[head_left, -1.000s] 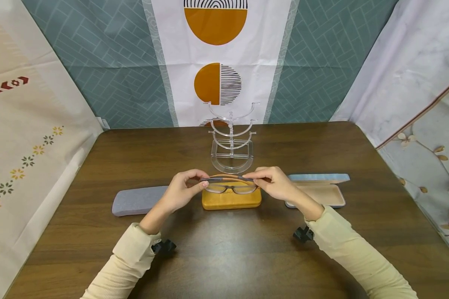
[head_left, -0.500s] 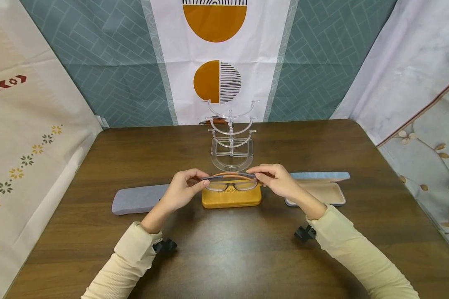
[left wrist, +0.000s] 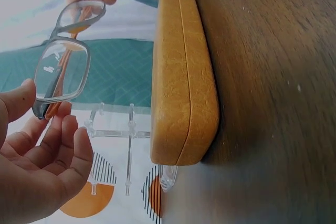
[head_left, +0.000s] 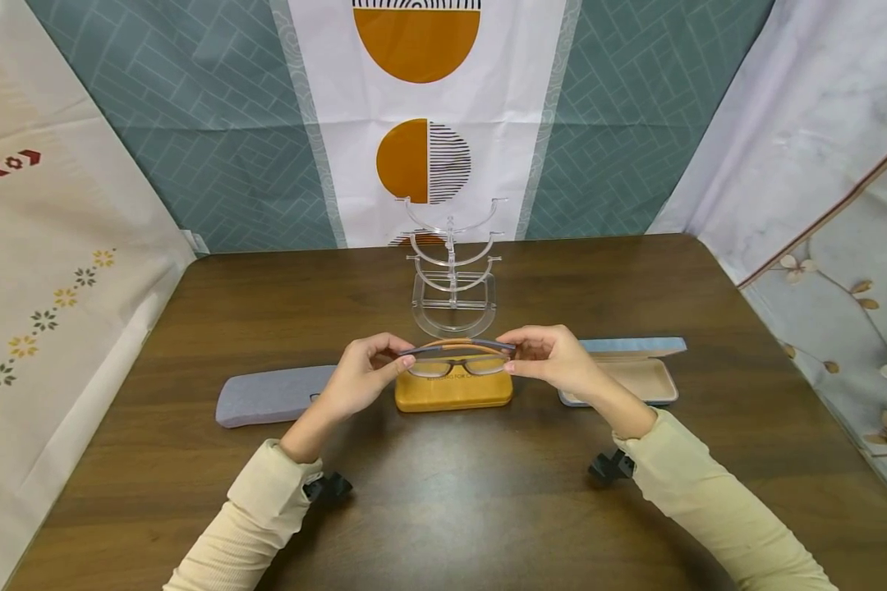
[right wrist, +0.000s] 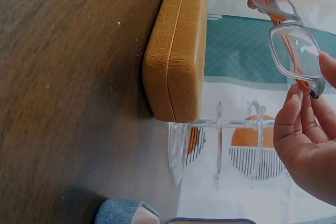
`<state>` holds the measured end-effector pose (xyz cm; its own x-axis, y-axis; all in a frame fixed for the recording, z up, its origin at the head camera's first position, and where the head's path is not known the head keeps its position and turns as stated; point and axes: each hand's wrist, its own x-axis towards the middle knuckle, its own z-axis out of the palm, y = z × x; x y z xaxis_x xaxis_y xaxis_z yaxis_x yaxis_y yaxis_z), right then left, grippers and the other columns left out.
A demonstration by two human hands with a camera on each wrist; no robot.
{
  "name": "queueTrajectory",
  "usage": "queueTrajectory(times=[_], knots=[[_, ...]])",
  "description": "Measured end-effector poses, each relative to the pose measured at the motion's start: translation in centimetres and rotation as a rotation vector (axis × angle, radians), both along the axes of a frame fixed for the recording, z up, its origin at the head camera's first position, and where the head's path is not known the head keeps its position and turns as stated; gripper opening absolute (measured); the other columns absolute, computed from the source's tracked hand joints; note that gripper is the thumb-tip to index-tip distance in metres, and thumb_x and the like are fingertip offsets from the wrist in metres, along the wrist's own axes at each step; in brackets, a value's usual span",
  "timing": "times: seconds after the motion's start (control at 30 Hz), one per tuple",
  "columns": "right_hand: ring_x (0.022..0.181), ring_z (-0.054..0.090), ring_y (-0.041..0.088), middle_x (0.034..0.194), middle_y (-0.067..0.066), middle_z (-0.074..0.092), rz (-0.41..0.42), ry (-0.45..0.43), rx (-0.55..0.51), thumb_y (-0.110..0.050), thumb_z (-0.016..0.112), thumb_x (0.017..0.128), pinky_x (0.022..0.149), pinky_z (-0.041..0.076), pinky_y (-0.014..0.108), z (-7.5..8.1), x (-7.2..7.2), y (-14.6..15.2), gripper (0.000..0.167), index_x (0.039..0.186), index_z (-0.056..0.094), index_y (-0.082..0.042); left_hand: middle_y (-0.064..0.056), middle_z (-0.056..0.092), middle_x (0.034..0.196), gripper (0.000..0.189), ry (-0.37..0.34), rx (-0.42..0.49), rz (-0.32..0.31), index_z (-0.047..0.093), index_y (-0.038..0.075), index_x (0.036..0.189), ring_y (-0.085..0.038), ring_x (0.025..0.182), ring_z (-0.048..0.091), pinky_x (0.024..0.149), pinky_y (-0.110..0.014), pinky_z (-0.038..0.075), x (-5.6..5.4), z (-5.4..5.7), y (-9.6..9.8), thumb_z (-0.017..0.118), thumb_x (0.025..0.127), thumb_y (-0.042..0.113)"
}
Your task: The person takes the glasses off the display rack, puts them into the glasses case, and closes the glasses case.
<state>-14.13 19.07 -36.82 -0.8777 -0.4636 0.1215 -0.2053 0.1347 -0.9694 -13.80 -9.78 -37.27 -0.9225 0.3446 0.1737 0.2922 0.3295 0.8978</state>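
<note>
A pair of eyeglasses (head_left: pixel 457 363) with a grey frame and orange on the temples is held over a mustard-yellow glasses case (head_left: pixel 453 399). My left hand (head_left: pixel 357 374) pinches one end corner between thumb and fingers. At the opposite corner, my right hand (head_left: pixel 556 359) grips the frame the same way. In the left wrist view the temples of the eyeglasses (left wrist: pixel 63 69) lie folded behind the lenses. The yellow case (right wrist: pixel 176 56) is shut and lies on the table, apart from both hands in the right wrist view.
A clear tiered display stand (head_left: pixel 453 308) rises behind the yellow case. To the left lies a closed grey-blue glasses case (head_left: pixel 269 396), partly behind the left wrist. An open light-blue case (head_left: pixel 636 382) with beige lining sits right, partly covered by the right forearm.
My right hand has slid outward along the eyeglasses to their right end, its thumb now at the rim. The left hand keeps its hold. The head view has shifted slightly.
</note>
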Motion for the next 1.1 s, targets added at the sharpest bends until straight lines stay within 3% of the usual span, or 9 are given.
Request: queueTrajectory(times=[0.23,0.4,0.87,1.1], knots=[[0.079,0.059,0.015,0.089,0.012,0.064,-0.050,-0.041,-0.013,0.003,0.066,0.079,0.070,0.051,0.026,-0.1,0.1,0.1,0.030,0.107,0.060,0.012,-0.013,0.063,0.086,0.012,-0.010,0.048,-0.017,0.064,-0.004,0.093,-0.035,0.072,0.058,0.061,-0.025,0.048,0.0,-0.2,0.2,0.062,0.086,0.005],[0.075,0.059,0.014,0.086,0.013,0.065,-0.059,-0.042,-0.021,0.003,0.065,0.080,0.069,0.051,0.025,-0.2,0.2,0.3,0.028,0.106,0.060,0.013,-0.013,0.063,0.085,0.013,0.000,0.060,-0.012,0.064,-0.005,0.093,-0.028,0.071,0.057,0.061,-0.024,0.047,0.2,-0.2,0.6,0.062,0.086,0.005],[0.072,0.057,0.010,0.087,-0.001,0.065,-0.064,0.045,-0.025,0.003,0.066,0.080,0.062,0.049,0.022,0.1,0.8,1.8,0.026,0.102,0.059,0.015,-0.010,0.061,0.081,0.012,-0.029,0.120,-0.051,0.064,-0.004,0.092,-0.014,0.070,0.053,0.059,-0.022,0.044,0.4,-0.2,1.6,0.063,0.085,0.005],[0.072,0.056,0.009,0.088,0.001,0.064,-0.047,0.093,-0.037,0.003,0.065,0.080,0.061,0.048,0.021,0.1,1.2,2.5,0.024,0.099,0.059,0.015,-0.009,0.060,0.081,0.011,-0.032,0.131,-0.081,0.064,-0.005,0.093,-0.013,0.072,0.052,0.058,-0.022,0.043,0.5,-0.3,2.2,0.062,0.085,0.003]])
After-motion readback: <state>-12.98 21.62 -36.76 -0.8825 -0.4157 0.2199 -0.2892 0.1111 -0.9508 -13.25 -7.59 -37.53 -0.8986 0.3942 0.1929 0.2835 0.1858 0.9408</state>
